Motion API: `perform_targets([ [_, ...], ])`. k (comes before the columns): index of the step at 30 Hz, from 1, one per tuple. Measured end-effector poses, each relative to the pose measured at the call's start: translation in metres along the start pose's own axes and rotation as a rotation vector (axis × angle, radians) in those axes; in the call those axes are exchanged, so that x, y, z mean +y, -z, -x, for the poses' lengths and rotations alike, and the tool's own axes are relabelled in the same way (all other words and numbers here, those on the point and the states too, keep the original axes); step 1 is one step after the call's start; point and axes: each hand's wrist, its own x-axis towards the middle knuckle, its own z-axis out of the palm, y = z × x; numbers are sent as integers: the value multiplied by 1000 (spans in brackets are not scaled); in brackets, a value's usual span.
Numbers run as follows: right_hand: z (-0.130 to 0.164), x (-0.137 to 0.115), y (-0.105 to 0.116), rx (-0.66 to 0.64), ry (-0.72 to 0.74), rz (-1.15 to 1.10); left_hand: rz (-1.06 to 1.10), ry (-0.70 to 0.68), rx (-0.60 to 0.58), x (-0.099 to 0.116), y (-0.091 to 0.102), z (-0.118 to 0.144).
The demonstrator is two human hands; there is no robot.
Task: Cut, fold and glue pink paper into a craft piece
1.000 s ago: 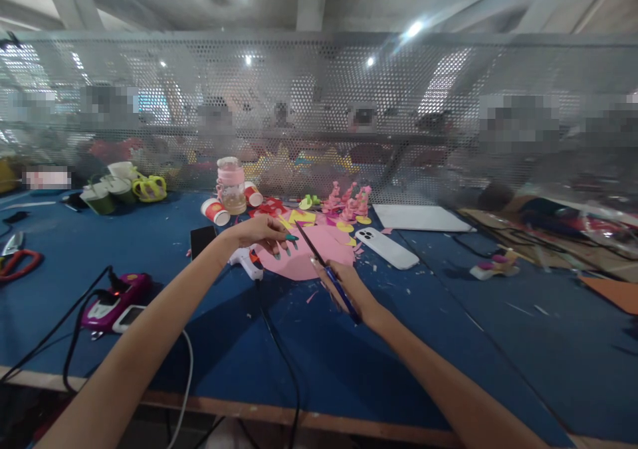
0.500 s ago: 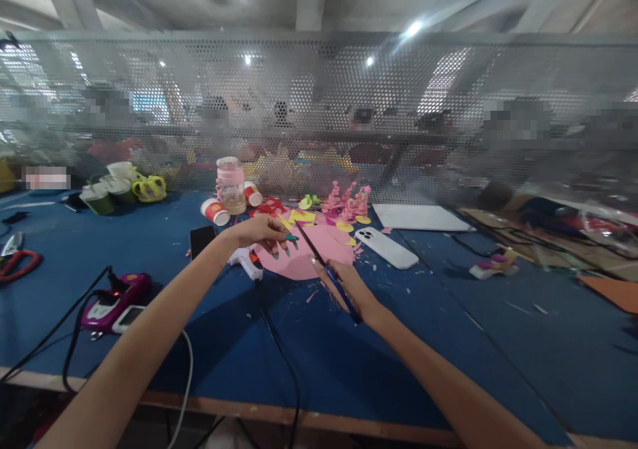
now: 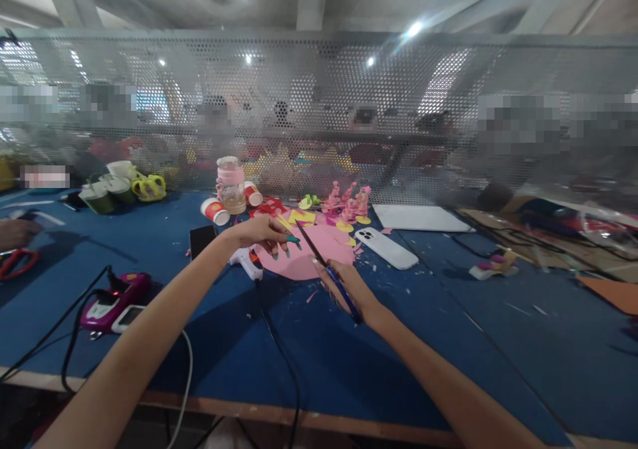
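My right hand (image 3: 357,291) is closed on a pair of scissors (image 3: 311,243) with blue handles, the dark blades pointing up and left. The blades look nearly closed, their tips close to my left hand (image 3: 264,232). Its fingers are pinched together, with green-painted nails, and a thin yellow paper strip (image 3: 285,222) juts up from them. Below both hands lies a large round sheet of pink paper (image 3: 294,263). Small yellow paper pieces (image 3: 302,217) rest on its far part. A white glue gun (image 3: 248,263) lies beside my left wrist.
A pink-lidded jar (image 3: 230,186), paper cups (image 3: 215,211) and pink paper figures (image 3: 349,202) stand at the back. To the right lies a white phone (image 3: 387,247); on the left, a purple power strip (image 3: 117,301) with cables. Another person's hand (image 3: 17,233) is by red-handled scissors (image 3: 18,263).
Another person's hand has come in at the far left, over the red-handled scissors. My own hands and the blue-handled scissors have hardly moved.
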Motion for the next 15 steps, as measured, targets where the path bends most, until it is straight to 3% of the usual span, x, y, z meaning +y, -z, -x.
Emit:
perform_targets([
  [15,1,-1,3,26,27,53,-27,13,-58,0,-5,-1],
])
